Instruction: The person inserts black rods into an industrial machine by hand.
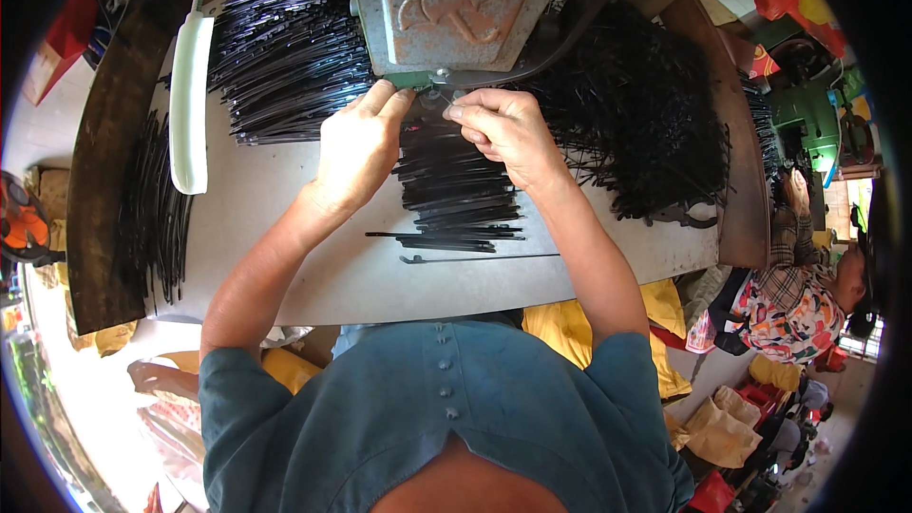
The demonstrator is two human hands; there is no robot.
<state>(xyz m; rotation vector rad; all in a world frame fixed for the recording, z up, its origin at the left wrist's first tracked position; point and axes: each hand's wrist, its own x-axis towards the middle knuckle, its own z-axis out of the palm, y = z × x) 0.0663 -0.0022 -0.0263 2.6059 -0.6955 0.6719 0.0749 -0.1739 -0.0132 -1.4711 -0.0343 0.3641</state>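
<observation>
Both my hands meet at the foot of a grey metal machine point(456, 9) that has worn, rusty paint. With fingers pinched together, my left hand point(359, 144) is at the machine's lower edge; what it holds is hidden. My right hand point(508, 128) is closed too, thumb against forefinger, beside the working point; the thing in its fingertips is too small to make out. Below and between the hands lies a stack of thin black rods point(458, 192), roughly side by side. One single rod point(484, 257) lies apart, nearer to me.
More rods point(290, 62) are piled at the far left, and a tangled black heap point(646, 104) covers the right. A white lamp point(192, 104) hangs over the left of the metal tabletop point(304, 280). Wooden side boards point(93, 190) edge it. Another person point(793, 313) sits at the right.
</observation>
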